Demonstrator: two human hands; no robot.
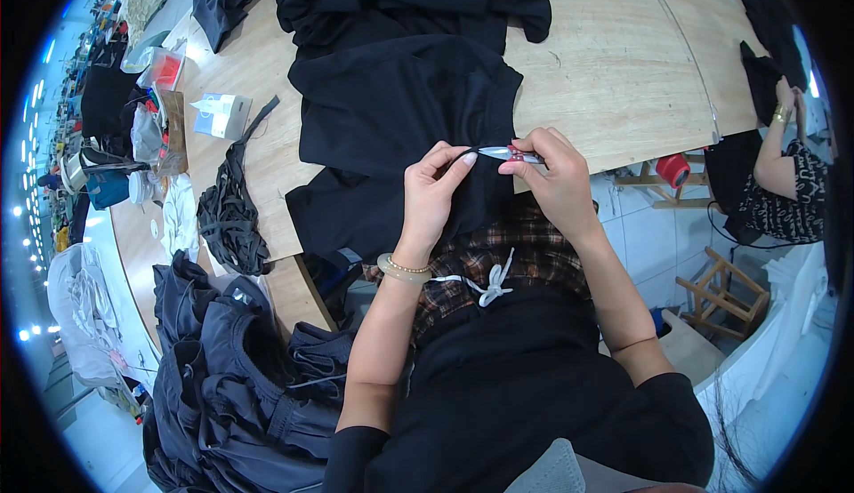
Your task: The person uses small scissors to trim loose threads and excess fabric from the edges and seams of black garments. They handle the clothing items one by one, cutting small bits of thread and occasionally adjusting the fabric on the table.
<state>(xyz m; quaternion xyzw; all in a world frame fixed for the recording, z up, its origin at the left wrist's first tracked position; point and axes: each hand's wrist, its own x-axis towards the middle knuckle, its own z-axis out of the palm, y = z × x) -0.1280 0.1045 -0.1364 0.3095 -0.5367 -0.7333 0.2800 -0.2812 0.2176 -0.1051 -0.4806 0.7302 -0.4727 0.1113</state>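
At the wooden table's near edge, the left hand is pinching a thin black cord on the black garment while the right hand is gripping small red-handled snips touching that cord.

My left hand is raised with the forearm upright, thumb and forefinger pinched together at the tips. My right hand sits just beside it, fingers curled tight, its forearm angling in from the lower right.
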